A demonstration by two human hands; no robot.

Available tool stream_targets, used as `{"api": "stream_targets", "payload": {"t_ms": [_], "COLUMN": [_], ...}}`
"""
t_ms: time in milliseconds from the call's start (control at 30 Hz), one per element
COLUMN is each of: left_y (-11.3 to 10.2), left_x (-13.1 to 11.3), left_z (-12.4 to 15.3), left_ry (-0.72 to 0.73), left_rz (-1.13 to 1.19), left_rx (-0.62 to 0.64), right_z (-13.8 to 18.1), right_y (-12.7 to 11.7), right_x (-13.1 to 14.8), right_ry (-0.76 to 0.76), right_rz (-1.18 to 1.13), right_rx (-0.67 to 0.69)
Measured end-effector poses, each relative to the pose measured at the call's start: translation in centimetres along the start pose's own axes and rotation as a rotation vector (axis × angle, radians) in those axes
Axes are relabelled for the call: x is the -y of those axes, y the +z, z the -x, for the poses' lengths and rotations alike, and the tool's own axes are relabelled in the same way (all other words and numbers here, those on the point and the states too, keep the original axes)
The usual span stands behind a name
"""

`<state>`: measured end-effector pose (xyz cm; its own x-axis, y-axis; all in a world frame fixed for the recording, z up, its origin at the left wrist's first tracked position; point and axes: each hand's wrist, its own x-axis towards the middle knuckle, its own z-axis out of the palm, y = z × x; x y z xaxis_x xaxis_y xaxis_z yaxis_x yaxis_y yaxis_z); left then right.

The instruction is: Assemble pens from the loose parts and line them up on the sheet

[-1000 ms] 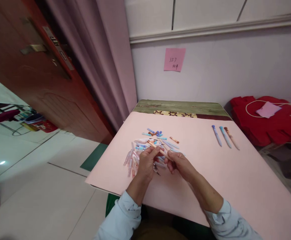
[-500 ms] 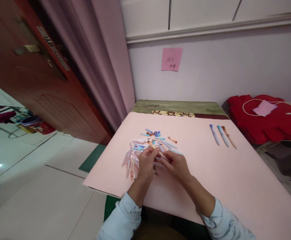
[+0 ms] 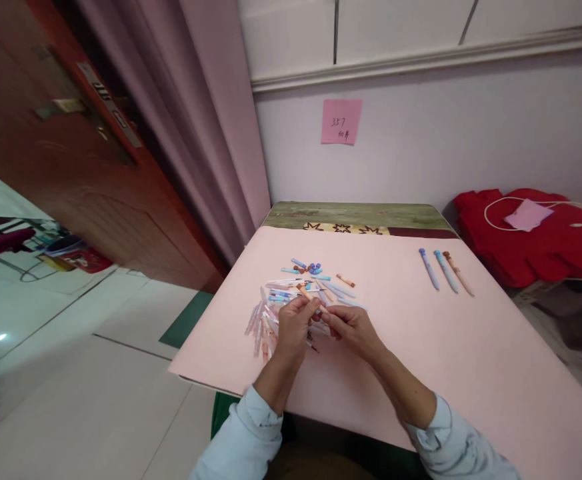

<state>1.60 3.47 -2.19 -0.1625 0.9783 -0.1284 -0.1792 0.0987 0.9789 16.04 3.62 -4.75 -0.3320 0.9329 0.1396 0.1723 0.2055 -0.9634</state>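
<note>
My left hand (image 3: pixel 293 327) and my right hand (image 3: pixel 351 327) meet over a heap of loose pen parts (image 3: pixel 291 293) on a pink table cover (image 3: pixel 421 347). Both hands pinch one thin orange pen barrel (image 3: pixel 307 295), which slants up and to the left from my fingers. The heap holds pink, blue and orange barrels, refills and small caps. Three whole pens (image 3: pixel 445 271), purple, blue and brown, lie side by side at the far right of the cover.
The table (image 3: pixel 355 215) stands against a wall with a pink sticky note (image 3: pixel 341 121). A red cloth (image 3: pixel 535 237) with a white cable and a pink paper lies to the right. A curtain and a brown door (image 3: pixel 71 153) are on the left.
My right hand has slid left along the orange barrel and closer to my left hand. The view has shifted slightly.
</note>
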Motion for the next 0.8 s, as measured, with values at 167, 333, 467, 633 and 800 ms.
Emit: {"api": "stream_targets", "payload": {"t_ms": [167,333,467,633,800], "left_y": [-0.8,-3.3,-4.6,-3.9,-2.9], "left_x": [-0.4,-2.2,-2.6,-1.0,-0.2], "left_z": [-1.7,-8.5,-14.3,-16.9,-17.2], "left_ry": [-0.031,0.26,0.245,0.189,0.228], "left_rz": [-0.122,-0.484,-0.987,-1.179,-1.304], "left_rx": [0.12,-0.098,-0.179,-0.137,-0.041], "right_z": [-0.1,-0.5,-0.8,-1.0,-1.1], "right_y": [-0.3,-1.1,-1.4,-1.3,-1.3], "right_x": [-0.5,-1.3,-2.0,-2.2,-1.8], "right_ry": [-0.005,0.047,0.064,0.05,0.047], "right_rz": [0.117,0.19,0.207,0.236,0.252], "right_rx": [-0.107,-0.358,-0.434,-0.405,-0.412]}}
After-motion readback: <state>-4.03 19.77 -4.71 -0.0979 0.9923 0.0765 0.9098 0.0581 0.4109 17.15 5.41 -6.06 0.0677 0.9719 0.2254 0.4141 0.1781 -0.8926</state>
